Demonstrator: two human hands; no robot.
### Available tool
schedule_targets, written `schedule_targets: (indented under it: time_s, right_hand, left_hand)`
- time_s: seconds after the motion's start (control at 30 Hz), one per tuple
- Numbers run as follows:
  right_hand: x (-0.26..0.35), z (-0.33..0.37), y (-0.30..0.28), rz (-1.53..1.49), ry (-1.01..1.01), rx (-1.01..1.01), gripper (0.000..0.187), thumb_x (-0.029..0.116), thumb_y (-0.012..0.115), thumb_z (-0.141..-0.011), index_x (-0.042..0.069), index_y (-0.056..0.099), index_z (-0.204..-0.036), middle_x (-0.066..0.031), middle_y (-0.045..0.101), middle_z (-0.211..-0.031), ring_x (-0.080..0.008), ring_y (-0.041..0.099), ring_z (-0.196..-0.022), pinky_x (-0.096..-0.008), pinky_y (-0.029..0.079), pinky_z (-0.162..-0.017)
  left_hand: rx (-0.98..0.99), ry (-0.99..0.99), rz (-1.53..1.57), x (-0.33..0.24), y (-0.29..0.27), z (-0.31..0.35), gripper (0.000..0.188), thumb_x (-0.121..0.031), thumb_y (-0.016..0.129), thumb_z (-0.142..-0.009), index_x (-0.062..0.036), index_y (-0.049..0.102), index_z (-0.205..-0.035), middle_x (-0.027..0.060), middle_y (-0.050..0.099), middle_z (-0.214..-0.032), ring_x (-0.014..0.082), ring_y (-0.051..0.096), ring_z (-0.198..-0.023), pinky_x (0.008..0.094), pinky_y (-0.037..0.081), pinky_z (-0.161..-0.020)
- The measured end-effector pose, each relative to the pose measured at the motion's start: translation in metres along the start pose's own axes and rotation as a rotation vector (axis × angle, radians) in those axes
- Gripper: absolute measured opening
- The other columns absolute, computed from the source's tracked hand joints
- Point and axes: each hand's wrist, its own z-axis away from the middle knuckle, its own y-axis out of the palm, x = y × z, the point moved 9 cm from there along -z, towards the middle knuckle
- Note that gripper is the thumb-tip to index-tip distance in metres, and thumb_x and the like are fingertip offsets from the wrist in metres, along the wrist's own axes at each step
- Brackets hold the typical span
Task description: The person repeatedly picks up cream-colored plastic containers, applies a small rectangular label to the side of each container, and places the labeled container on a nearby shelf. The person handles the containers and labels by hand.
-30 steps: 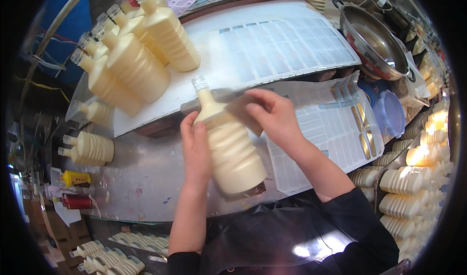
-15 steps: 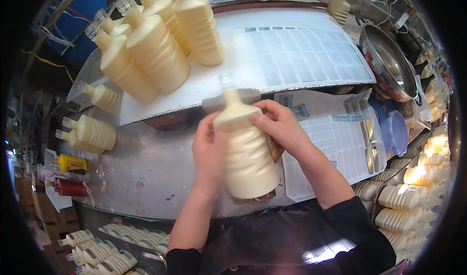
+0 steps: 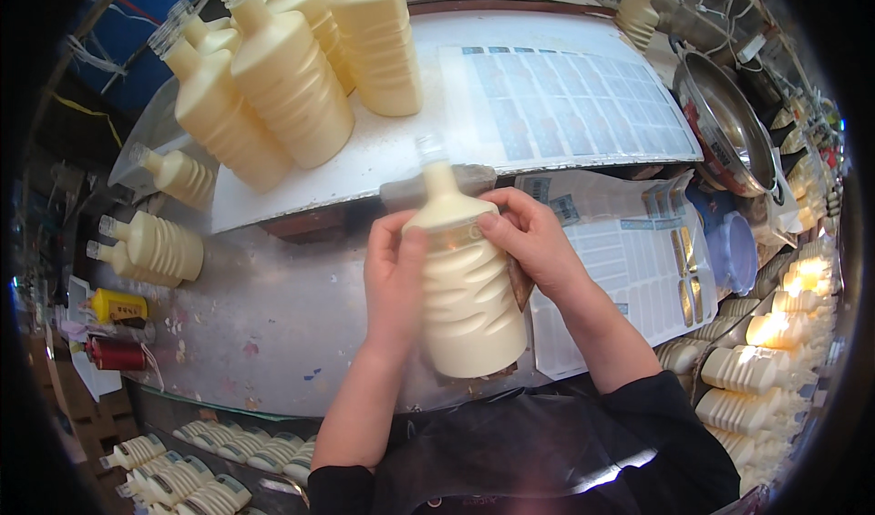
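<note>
A cream plastic bottle (image 3: pixel 469 305) with a clear neck and wavy ribs lies tilted in front of me, its neck pointing away. My left hand (image 3: pixel 392 273) closes on its left side, the thumb on the upper body. On the right shoulder of the bottle, my right hand (image 3: pixel 533 242) presses its thumb, with the fingers curled behind. A thin see-through band (image 3: pixel 448 234), seemingly a clear label, crosses the bottle between my thumbs. Under the neck is a grey block (image 3: pixel 401 191). A brown piece (image 3: pixel 519 285) shows beneath the right hand.
Several cream bottles (image 3: pixel 292 87) stand on the white board (image 3: pixel 437 36) at far left. A pale-blue label sheet (image 3: pixel 583 105) lies there, another sheet (image 3: pixel 583 296) at right. Beyond are a metal pan (image 3: pixel 729 118) and purple tub (image 3: pixel 732 251). Labelled bottles (image 3: pixel 173 478) fill the lower left.
My view has shifted slightly, so the surroundings sit a little differently. Both hands stay on the bottle, and the left thumb rests a bit higher against it.
</note>
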Motion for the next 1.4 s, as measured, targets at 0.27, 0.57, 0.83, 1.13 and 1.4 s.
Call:
schedule_targets:
  time_s: [0.27,0.57,0.83,1.13,1.4]
  right_hand:
    - [0.006,0.002,0.004,-0.100,-0.026,-0.013,0.038,0.030,0.064,-0.104,0.000,0.062,-0.127,-0.0012,0.071,-0.097,-0.0042,0.062,-0.082,-0.0209,0.049,-0.074]
    - [-0.003,0.006,0.000,-0.154,0.044,0.067,0.039,0.028,0.064,-0.104,-0.002,0.062,-0.130,-0.0074,0.070,-0.117,-0.0115,0.064,-0.105,-0.0278,0.052,-0.092]
    - [-0.007,0.004,-0.002,-0.168,0.039,0.056,0.039,0.027,0.065,-0.102,-0.003,0.061,-0.129,-0.0078,0.070,-0.114,-0.0111,0.064,-0.103,-0.0271,0.052,-0.091]
    - [0.006,0.010,0.003,-0.109,0.040,0.027,0.035,0.022,0.066,-0.101,-0.001,0.062,-0.126,-0.0056,0.071,-0.107,-0.0091,0.065,-0.096,-0.0255,0.051,-0.086]
    - [-0.001,0.005,0.000,-0.106,-0.014,0.010,0.034,0.025,0.069,-0.100,0.000,0.064,-0.123,-0.0056,0.072,-0.099,-0.0087,0.066,-0.089,-0.0257,0.052,-0.080]
  left_hand:
    - [-0.060,-0.161,0.215,0.019,-0.008,0.008,0.040,-0.025,0.039,-0.114,-0.0013,0.050,-0.144,0.0133,0.062,-0.135,0.0194,0.061,-0.121,0.0361,0.052,-0.103]
    - [0.082,0.010,-0.256,-0.007,0.012,0.024,0.085,-0.010,0.074,-0.090,0.0013,0.027,-0.160,0.0125,0.044,-0.145,0.0226,0.047,-0.136,0.0371,0.039,-0.116]
    - [0.033,-0.045,-0.068,-0.010,0.015,0.023,0.069,-0.016,0.069,-0.097,-0.0038,0.031,-0.154,0.0094,0.050,-0.133,0.0177,0.051,-0.124,0.0328,0.044,-0.108]
    - [-0.029,-0.080,0.048,0.000,0.004,0.010,0.030,-0.030,0.042,-0.114,-0.0056,0.053,-0.128,0.0045,0.062,-0.114,0.0094,0.059,-0.103,0.0281,0.051,-0.093]
    - [0.008,-0.096,-0.038,0.001,0.009,0.005,0.034,-0.033,0.050,-0.110,-0.0042,0.049,-0.127,0.0105,0.057,-0.120,0.0154,0.054,-0.110,0.0323,0.046,-0.099]
